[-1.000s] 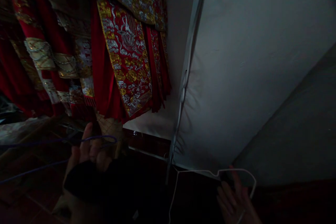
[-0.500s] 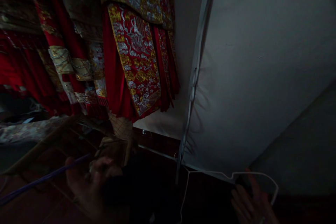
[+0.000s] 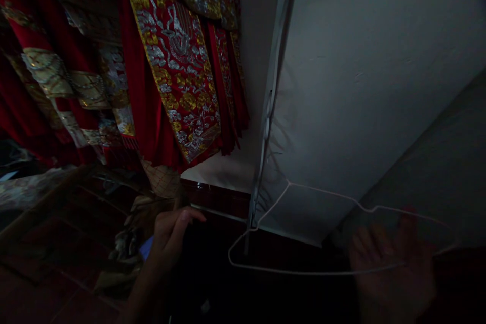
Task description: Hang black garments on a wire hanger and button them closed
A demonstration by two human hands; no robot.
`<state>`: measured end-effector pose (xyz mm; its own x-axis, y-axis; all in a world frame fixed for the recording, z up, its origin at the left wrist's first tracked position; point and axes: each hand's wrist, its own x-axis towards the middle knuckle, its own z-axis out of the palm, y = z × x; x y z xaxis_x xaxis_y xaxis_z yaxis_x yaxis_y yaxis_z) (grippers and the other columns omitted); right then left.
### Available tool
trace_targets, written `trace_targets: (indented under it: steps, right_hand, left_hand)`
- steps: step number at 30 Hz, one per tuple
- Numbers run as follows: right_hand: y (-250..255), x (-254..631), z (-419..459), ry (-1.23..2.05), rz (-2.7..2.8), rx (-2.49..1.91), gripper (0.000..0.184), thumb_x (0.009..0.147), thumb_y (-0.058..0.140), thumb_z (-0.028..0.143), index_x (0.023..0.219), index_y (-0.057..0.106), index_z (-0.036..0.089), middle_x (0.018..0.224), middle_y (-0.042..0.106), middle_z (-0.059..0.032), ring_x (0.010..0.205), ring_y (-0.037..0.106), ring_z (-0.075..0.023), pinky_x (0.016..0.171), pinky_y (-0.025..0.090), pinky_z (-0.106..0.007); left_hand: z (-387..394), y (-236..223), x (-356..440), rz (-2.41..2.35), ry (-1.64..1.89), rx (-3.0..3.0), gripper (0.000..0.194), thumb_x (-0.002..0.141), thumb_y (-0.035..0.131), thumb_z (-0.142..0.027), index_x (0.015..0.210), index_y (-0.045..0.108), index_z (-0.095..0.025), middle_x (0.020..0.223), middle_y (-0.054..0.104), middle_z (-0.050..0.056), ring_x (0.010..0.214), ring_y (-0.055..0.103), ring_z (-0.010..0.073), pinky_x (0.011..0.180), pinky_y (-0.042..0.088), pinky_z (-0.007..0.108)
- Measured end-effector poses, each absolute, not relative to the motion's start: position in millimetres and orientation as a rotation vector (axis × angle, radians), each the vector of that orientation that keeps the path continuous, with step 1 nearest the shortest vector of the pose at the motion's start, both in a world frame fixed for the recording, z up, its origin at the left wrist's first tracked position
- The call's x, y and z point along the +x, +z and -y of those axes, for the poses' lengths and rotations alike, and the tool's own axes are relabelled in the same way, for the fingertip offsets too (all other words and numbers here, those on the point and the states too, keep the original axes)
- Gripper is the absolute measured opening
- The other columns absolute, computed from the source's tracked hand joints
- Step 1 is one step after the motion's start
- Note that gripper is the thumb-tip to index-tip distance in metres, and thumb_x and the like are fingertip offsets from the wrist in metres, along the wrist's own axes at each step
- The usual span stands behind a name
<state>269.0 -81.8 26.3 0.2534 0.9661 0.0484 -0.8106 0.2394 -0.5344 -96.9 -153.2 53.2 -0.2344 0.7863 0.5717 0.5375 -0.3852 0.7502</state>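
Observation:
A white wire hanger (image 3: 304, 272) spans the lower right, its long bar and notched shoulders showing. My right hand (image 3: 395, 268), blurred, holds its right end, with the wire crossing the palm and fingers. At the lower middle-left is my left hand (image 3: 170, 233), fingers loosely bent and pointing right, with nothing visible in it. Just behind the left wrist shows a small purple-blue patch (image 3: 146, 248), mostly hidden, whose kind I cannot tell.
Red garments with gold and silver embroidery (image 3: 182, 71) hang at the upper left. A pale wall panel (image 3: 360, 86) with a grey metal strip (image 3: 266, 126) along its edge rises at the right. A wooden frame (image 3: 45, 202) stands at the lower left.
The hanger and my right hand have moved right, and more of the hanger shows. My left hand has shifted right; the long purple strip beside it is out of sight. The view has turned slightly.

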Motion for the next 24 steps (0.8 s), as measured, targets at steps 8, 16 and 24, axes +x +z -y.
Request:
trace_targets:
  steps: [8, 16, 24]
  right_hand:
    - [63.1, 246.9, 63.6, 1.130, 0.578, -0.285, 0.032, 0.085, 0.074, 0.053, 0.115, 0.071, 0.043, 0.055, 0.042, 0.0086, 0.039, 0.018, -0.0082, 0.037, 0.014, -0.022]
    - [94.3, 230.3, 73.5, 1.043, 0.645, -0.229, 0.036, 0.081, 0.080, 0.050, 0.115, 0.073, 0.039, 0.049, 0.041, 0.0087, 0.037, 0.016, -0.0072, 0.035, 0.012, -0.022]
    - [113.5, 170.3, 104.9, 1.061, 0.780, -0.349, 0.040, 0.087, 0.054, 0.077, 0.125, 0.056, 0.064, 0.046, 0.031, 0.0080, 0.037, 0.020, -0.0109, 0.035, 0.015, -0.021]
  left_hand:
    - [147.1, 83.8, -101.5, -1.283, 1.304, 1.675, 0.040, 0.077, 0.067, -0.056, 0.063, 0.079, -0.020, 0.059, 0.066, 0.009, 0.056, 0.057, 0.0228, 0.060, 0.042, 0.033]
    - [141.7, 69.8, -67.9, -1.403, 1.296, 1.586, 0.063, 0.086, 0.071, -0.031, 0.146, 0.054, -0.023, 0.062, 0.050, -0.006, 0.058, 0.044, 0.0123, 0.059, 0.035, 0.022]
    - [134.6, 53.1, -49.0, -1.587, 1.745, 1.398, 0.050, 0.091, 0.064, -0.035, 0.139, 0.063, -0.020, 0.062, 0.049, -0.005, 0.058, 0.044, 0.0120, 0.056, 0.035, 0.022]
